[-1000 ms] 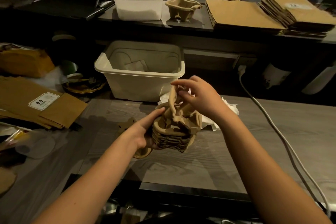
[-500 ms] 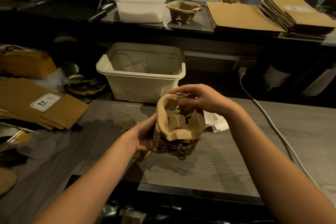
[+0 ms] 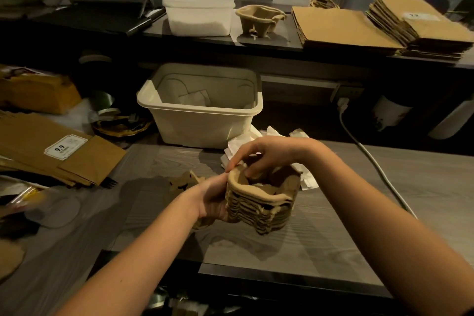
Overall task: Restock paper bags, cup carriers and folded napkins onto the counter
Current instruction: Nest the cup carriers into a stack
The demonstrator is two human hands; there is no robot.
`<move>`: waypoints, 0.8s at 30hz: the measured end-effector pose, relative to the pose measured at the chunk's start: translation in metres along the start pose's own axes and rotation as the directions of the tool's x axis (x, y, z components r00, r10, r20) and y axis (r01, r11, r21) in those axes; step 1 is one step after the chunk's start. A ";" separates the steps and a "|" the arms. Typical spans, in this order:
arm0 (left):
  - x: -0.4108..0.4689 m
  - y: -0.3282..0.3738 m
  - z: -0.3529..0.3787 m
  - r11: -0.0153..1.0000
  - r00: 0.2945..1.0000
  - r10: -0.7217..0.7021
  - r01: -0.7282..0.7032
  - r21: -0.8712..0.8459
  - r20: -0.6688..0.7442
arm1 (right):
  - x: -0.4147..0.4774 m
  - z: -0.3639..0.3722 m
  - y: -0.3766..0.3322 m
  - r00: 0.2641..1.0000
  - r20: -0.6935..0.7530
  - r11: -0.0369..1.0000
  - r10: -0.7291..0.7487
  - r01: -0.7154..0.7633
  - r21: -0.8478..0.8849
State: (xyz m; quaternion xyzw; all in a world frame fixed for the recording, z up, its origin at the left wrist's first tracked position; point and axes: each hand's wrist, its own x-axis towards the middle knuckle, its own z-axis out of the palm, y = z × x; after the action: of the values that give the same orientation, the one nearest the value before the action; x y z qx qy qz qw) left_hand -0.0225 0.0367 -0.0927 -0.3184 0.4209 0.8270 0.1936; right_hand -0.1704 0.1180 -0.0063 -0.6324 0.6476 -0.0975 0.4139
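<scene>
**Loosely nested carriers may shed layers on the way up**

The stack of cup carriers (image 3: 261, 209) is gripped at its near-left side by the left hand (image 3: 213, 202), whose fingers are curled round the lower layers. The right hand (image 3: 266, 154) is hooked over the far rim, with fingertips pushed down into the top carrier. Both hands are thus closed on the one bundle, and nothing else is held. The stack is tilted, and dark gaps are seen between its uneven layers. Whether its base is touching the desk (image 3: 333, 226) or is held just above it cannot be settled in this dim view.

The main hazard is judged to be that loose nesting. If the load is taken by the top rim alone, lower carriers may be left behind or dropped. If it is squeezed hard, the pulp walls may be crushed.

Loose napkins (image 3: 306, 179) lie just behind the right wrist and could be dragged along. The open bin (image 3: 200, 113) lies between the hands and the upper desk (image 3: 292, 42), so anything shed could be lost into it.

On that upper desk a single cup carrier (image 3: 259, 19) stands between a white lidded box (image 3: 197, 7) and the paper bags (image 3: 341, 25). A stack set down askew there could be tipped against either neighbour.
</scene>
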 end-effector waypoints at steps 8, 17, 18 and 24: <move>0.000 0.002 -0.002 0.999 0.999 0.019 -0.017 -0.027 0.047 | 0.000 0.004 -0.001 0.991 -0.134 0.983 -0.022 -0.002 -0.182; -0.001 -0.002 -0.001 0.992 0.986 0.113 -0.104 -0.072 0.124 | -0.001 0.004 0.001 0.987 -0.160 0.993 -0.033 0.014 -0.114; -0.001 -0.002 -0.001 0.988 0.985 0.133 -0.122 -0.092 0.115 | -0.002 0.003 0.002 0.983 -0.180 0.997 -0.031 0.018 -0.075; -0.002 -0.007 -0.004 0.967 0.988 0.152 -0.150 -0.205 -0.006 | -0.003 -0.003 0.008 0.879 -0.477 0.976 0.015 0.091 0.197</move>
State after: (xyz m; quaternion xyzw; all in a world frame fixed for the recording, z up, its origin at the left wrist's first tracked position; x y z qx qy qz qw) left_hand -0.0153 0.0368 -0.0970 -0.2998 0.3556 0.8798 0.0984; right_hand -0.1782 0.1212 -0.0084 -0.5536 0.7023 -0.3268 0.3058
